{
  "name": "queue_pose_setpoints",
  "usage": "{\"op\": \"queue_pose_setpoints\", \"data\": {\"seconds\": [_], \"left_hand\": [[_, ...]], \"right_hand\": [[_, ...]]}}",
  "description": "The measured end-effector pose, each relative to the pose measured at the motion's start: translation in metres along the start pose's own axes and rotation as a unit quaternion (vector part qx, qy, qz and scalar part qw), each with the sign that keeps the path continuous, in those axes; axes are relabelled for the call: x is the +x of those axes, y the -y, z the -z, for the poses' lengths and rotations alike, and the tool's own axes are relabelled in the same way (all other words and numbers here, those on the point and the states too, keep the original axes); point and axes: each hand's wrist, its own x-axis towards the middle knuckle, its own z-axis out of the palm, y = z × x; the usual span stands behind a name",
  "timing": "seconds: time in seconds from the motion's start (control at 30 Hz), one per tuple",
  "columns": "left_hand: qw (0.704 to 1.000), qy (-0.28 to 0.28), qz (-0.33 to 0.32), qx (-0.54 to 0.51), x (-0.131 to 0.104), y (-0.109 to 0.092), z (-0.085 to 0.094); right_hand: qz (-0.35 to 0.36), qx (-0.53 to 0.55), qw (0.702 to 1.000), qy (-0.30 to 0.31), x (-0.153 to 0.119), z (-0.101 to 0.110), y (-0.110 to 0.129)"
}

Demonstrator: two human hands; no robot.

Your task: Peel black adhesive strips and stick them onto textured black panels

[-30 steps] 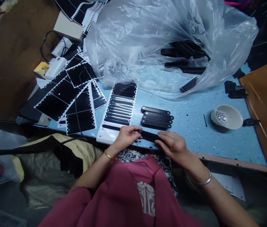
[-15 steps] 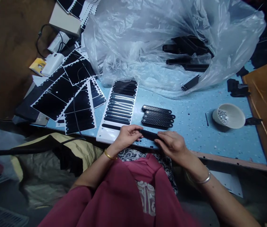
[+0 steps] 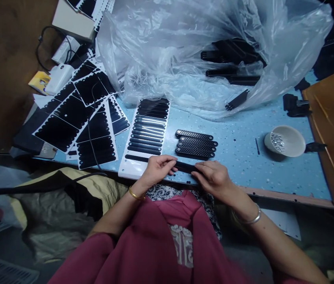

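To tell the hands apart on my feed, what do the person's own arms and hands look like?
Both hands are ungloved. The left hand has a thin gold-coloured bangle at the wrist; the right hand has a silver-coloured bangle higher up the forearm. The dark pink left sleeve ends around the elbow.

A person's two bare hands face each other, fingertips pointing inward with a short gap between. The left hand (image 3: pixel 158 169) pinches, thumb against curled fingers, its wrist (image 3: pixel 141 186) and forearm (image 3: pixel 116 213) slanting back from them toward the body. The right hand (image 3: pixel 214 173) also pinches, thumb nearer the body than the fingers, its forearm (image 3: pixel 276 238) trailing outward behind them.
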Motion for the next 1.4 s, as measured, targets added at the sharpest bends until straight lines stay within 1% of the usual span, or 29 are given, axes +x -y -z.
{"op": "queue_pose_setpoints", "data": {"seconds": [0.1, 0.17, 0.43, 0.53, 0.7, 0.83, 0.97, 1.03, 1.1, 1.23, 1.33, 1.4], "left_hand": [[1.0, -0.025, 0.011, 0.004, 0.001, -0.002, -0.004], [0.999, -0.031, 0.017, 0.004, 0.002, -0.002, -0.005], [0.999, -0.033, 0.005, 0.021, 0.003, 0.001, -0.005], [0.999, -0.034, 0.0, 0.022, 0.003, 0.001, -0.005], [0.999, -0.04, -0.005, 0.025, 0.003, 0.001, -0.006], [0.999, -0.037, -0.012, 0.027, 0.003, 0.002, -0.005], [0.999, -0.035, -0.012, 0.028, 0.004, 0.002, -0.004], [0.999, -0.038, -0.012, 0.027, 0.004, 0.002, -0.005], [0.999, -0.041, -0.013, 0.025, 0.004, 0.001, -0.006], [0.999, -0.041, -0.019, 0.022, 0.004, -0.001, -0.006], [0.999, -0.039, -0.022, 0.02, 0.004, -0.002, -0.006], [0.999, -0.038, -0.022, 0.022, 0.004, -0.003, -0.006]], "right_hand": [[-0.012, 0.012, 1.0, 0.011, 0.0, 0.001, -0.001], [-0.021, 0.026, 0.999, 0.012, -0.001, 0.001, -0.002], [-0.06, 0.116, 0.99, -0.046, -0.007, -0.006, -0.006], [-0.071, 0.125, 0.988, -0.061, -0.01, -0.009, -0.005], [-0.04, 0.099, 0.991, -0.082, -0.011, -0.01, -0.002], [-0.032, 0.092, 0.991, -0.086, -0.012, -0.01, -0.003], [0.017, 0.061, 0.993, -0.096, -0.012, -0.009, -0.003], [0.028, 0.05, 0.994, -0.094, -0.011, -0.008, -0.004], [0.01, 0.061, 0.995, -0.083, -0.011, -0.008, -0.006], [-0.049, 0.124, 0.99, -0.049, -0.009, -0.006, -0.01], [-0.099, 0.181, 0.978, -0.031, -0.008, -0.005, -0.013], [-0.13, 0.214, 0.967, -0.04, -0.008, -0.006, -0.014]]}}
